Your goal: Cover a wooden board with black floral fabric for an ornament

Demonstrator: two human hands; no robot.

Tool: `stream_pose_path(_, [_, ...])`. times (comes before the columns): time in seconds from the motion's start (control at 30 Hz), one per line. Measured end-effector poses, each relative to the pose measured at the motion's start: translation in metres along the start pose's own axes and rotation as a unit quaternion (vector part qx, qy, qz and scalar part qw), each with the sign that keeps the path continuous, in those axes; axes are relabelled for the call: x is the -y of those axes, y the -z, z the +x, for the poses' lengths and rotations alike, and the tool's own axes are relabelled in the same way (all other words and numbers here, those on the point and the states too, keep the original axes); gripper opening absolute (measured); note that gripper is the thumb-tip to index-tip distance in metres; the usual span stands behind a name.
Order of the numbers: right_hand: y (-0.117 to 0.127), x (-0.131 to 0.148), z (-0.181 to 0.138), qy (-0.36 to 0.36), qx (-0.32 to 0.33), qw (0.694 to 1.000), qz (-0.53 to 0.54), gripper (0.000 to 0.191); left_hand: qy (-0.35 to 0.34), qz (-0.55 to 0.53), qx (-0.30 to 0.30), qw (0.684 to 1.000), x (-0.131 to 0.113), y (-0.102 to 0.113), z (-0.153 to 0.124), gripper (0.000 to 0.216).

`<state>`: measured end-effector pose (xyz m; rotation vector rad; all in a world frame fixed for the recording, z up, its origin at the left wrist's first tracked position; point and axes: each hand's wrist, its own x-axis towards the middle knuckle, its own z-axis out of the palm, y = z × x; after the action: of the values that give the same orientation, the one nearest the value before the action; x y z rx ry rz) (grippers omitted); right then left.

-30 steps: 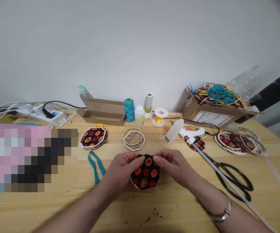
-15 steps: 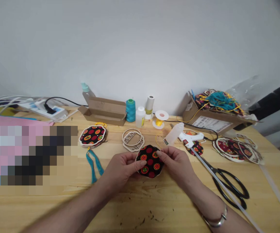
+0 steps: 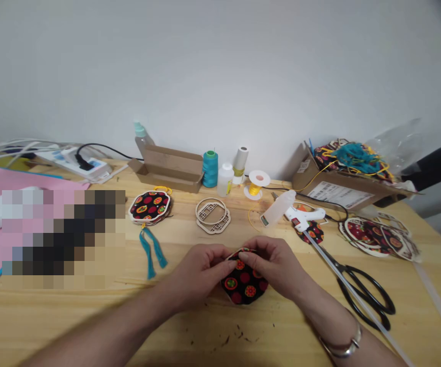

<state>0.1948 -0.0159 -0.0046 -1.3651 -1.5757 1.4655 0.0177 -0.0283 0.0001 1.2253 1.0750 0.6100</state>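
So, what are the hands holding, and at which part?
Both the left hand and the right hand pinch the patterned fabric disc at its upper edge.

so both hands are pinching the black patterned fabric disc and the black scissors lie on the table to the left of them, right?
Not quite. In the head view both hands, left hand and right hand, do pinch the black patterned fabric disc, but the black scissors lie on the table to the right of them, not the left.
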Motion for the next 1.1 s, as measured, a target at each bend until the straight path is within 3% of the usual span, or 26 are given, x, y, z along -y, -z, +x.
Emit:
stream_pose_path(0.27, [0.0012,0.0007,0.0041,-0.026,-0.081,0.996,0.032,0.020,0.035,-0.042,-0.029,0.998,0.0015,0.0007,0.0047,0.019])
stream_pose_path(0.57, [0.0029,0.0012,0.0025,0.002,-0.026,1.000,-0.015,0.018,0.020,-0.007,-0.013,1.000,0.0016,0.0005,0.0046,0.019])
stream_pose_path(1.1, [-0.0010,-0.0005,0.0015,0.008,-0.037,0.999,-0.036,0.016,-0.009,0.119,-0.060,0.991,-0.0010,-0.0015,0.0012,0.024])
